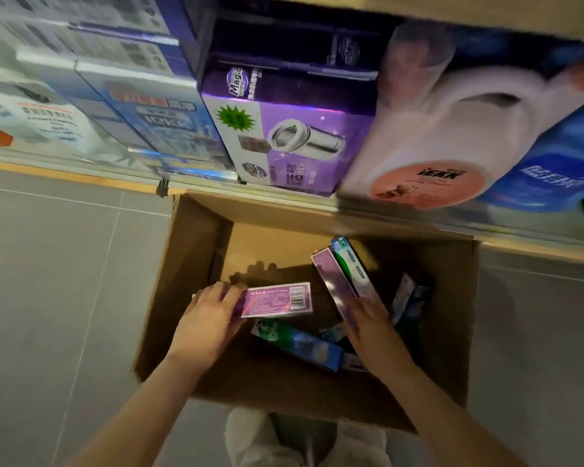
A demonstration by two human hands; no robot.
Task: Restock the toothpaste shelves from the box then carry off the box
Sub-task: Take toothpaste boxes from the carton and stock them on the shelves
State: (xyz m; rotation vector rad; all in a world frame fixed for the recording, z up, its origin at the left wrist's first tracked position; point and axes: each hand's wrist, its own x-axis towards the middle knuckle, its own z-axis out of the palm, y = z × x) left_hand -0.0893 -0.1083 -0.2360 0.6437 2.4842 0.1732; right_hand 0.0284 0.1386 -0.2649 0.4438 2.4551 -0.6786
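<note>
Down in the open cardboard box [189, 264] on the tiled floor, we see the left hand [209, 315] gripping one end of a purple toothpaste carton [277, 299], which lies flat and stretches toward three o'clock from the fingers. At about one o'clock from the right hand [368, 318], we see a second purple carton [334, 284] and a green-and-blue carton [351, 264] held together, tilted upward. More toothpaste cartons [300, 345] lie loose on the box floor between both wrists.

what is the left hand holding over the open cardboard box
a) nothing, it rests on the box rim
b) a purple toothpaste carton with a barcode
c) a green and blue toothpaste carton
b: the left hand grips one end of the purple carton, whose barcode faces up, above the cardboard box.
</note>
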